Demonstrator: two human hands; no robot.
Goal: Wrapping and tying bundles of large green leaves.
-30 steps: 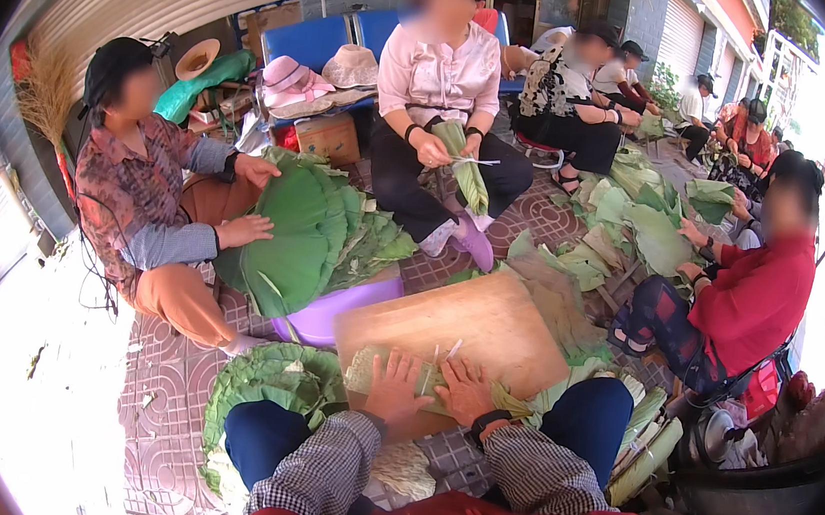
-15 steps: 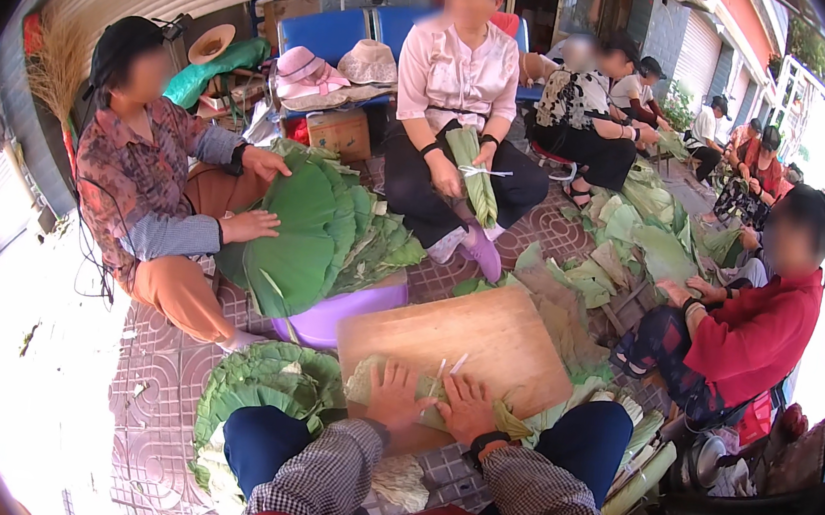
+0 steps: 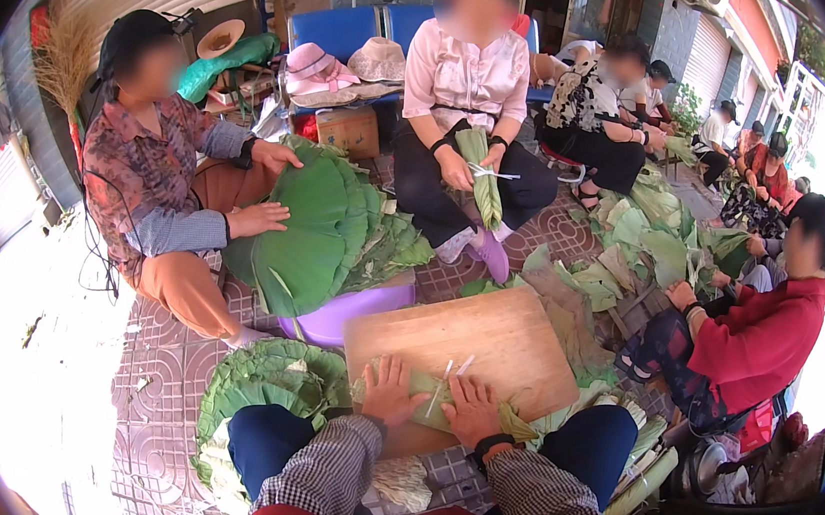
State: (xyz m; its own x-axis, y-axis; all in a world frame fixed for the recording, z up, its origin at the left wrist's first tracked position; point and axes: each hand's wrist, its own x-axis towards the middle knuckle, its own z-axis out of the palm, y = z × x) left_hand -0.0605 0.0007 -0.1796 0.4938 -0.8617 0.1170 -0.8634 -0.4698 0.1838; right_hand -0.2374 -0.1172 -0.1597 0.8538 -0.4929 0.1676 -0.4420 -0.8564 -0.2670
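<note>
A rolled bundle of pale green leaves, with a white tie around its middle, lies along the near edge of a wooden board. My left hand rests flat on the bundle's left part, fingers stretched out. Flat on its right part is my right hand, its fingers extended too. The tie's two white ends stick up between my hands. Both palms hide stretches of the roll.
Stacked green leaves lie beside my left knee, and more tied bundles by my right. A purple basin stands beyond the board. Co-workers sit around, one holding large round leaves, another a tied leaf bundle.
My hands have drawn slightly apart along the bundle, so more of its middle and the tie shows between the thumbs. The view has shifted a little.
</note>
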